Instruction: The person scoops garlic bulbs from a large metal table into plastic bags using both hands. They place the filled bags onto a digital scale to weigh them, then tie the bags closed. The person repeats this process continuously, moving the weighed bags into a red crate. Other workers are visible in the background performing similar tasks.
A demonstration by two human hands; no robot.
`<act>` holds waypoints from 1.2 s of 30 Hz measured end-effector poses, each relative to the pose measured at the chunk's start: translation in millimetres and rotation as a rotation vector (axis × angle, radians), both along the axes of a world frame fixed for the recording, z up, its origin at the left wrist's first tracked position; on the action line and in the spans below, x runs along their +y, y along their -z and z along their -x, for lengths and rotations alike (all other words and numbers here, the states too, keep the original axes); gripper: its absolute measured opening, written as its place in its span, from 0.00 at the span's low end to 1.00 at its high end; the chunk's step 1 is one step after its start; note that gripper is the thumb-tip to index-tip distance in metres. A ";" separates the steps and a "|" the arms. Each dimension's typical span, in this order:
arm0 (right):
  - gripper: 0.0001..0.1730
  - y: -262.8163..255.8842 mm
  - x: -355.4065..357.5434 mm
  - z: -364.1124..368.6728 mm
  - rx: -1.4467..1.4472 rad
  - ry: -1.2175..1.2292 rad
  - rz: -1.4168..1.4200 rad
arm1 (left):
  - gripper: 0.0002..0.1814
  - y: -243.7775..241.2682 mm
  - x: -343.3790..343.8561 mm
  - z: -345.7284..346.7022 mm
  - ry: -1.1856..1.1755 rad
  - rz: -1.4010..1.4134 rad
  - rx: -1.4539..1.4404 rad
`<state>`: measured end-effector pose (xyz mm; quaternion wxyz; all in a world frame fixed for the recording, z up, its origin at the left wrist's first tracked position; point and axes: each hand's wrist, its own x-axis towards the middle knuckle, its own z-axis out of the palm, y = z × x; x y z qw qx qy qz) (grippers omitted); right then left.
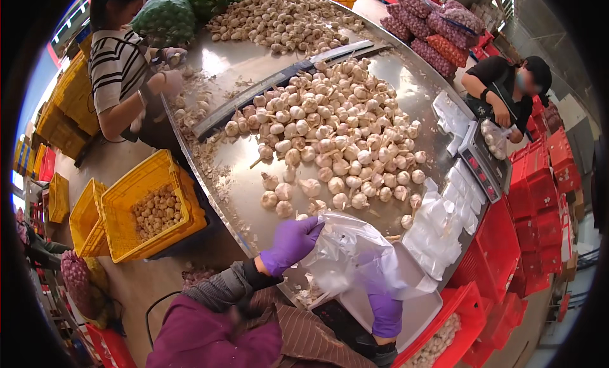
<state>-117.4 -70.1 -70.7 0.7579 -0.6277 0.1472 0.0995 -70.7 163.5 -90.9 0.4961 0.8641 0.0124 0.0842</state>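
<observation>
A clear plastic bag (pixel 352 254) is pinched at its edge by my left hand (pixel 291 244), in a purple glove. My right hand (pixel 378 282), gloved alike, is partly hidden behind or inside the bag's film, so its fingers are blurred. Beneath the right hand lies a pale tray (pixel 418 315) on a scale with a dark panel (pixel 340 315). Just beyond the bag, a large heap of garlic bulbs (pixel 333 130) covers the metal table (pixel 238 177). A stack of plastic bags (pixel 433 230) rests to the right of the heap.
Left stand yellow crates (pixel 142 244), one holding garlic. A red crate (pixel 468 315) with garlic is at lower right. A metal divider (pixel 257 94) crosses the table. One person works at upper left; another holds a filled bag (pixel 495 139) by a scale (pixel 480 163) at right.
</observation>
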 end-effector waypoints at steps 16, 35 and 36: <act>0.17 24.4 2.9 -2.5 -0.254 0.205 0.650 | 0.51 91.1 125.6 -66.2 -0.021 -0.281 0.422; 0.20 50.0 -59.0 6.0 -0.118 0.535 0.091 | 0.42 74.0 87.5 -241.9 -0.168 -0.509 0.063; 0.20 54.2 -72.3 6.6 -0.095 0.480 0.059 | 0.40 71.8 75.5 -227.4 -0.092 -0.486 0.108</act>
